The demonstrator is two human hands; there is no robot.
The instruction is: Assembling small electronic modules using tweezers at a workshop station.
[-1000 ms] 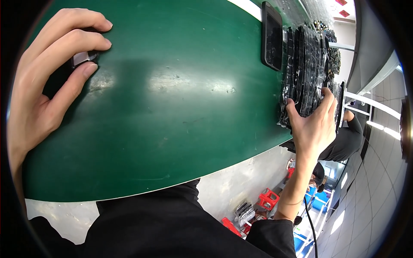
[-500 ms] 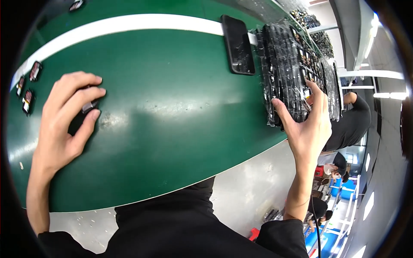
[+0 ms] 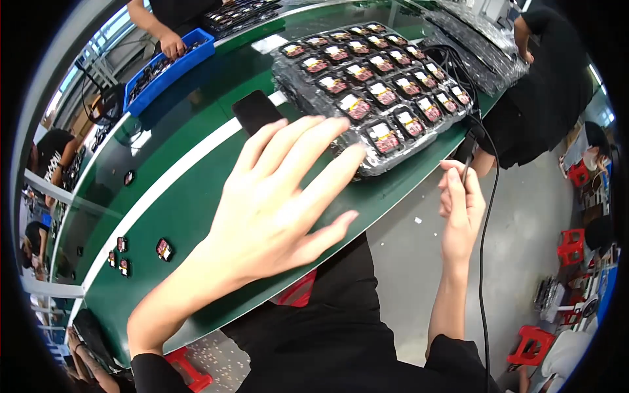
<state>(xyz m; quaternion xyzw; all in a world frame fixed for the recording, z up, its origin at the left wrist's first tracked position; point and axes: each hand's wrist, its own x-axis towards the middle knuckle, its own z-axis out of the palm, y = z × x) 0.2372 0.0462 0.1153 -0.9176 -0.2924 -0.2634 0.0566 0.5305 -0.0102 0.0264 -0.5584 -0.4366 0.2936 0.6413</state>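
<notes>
My left hand point(image 3: 275, 203) hovers over the green belt table point(image 3: 183, 196), fingers spread and holding nothing. Its fingertips reach the near edge of a stack of black plastic trays point(image 3: 373, 85), which hold several small parts with red and yellow labels. A black phone point(image 3: 255, 110) lies face down just beyond my fingers. My right hand point(image 3: 462, 203) is off the table's front edge, fingers lightly curled beside a small dark piece on a black cable point(image 3: 483, 262). Whether it grips that piece is unclear.
A white stripe runs along the belt. Three small loose parts point(image 3: 162, 249) lie at the left. Another person's hand point(image 3: 173, 46) rests on a blue bin point(image 3: 167, 65) at the back. A person in black point(image 3: 544, 85) stands at the right. Red stools point(image 3: 534, 344) are on the floor.
My left hand has left the small grey part at the left and swung over to the trays, fingers now spread. My right hand has come off the tray stack to the cable.
</notes>
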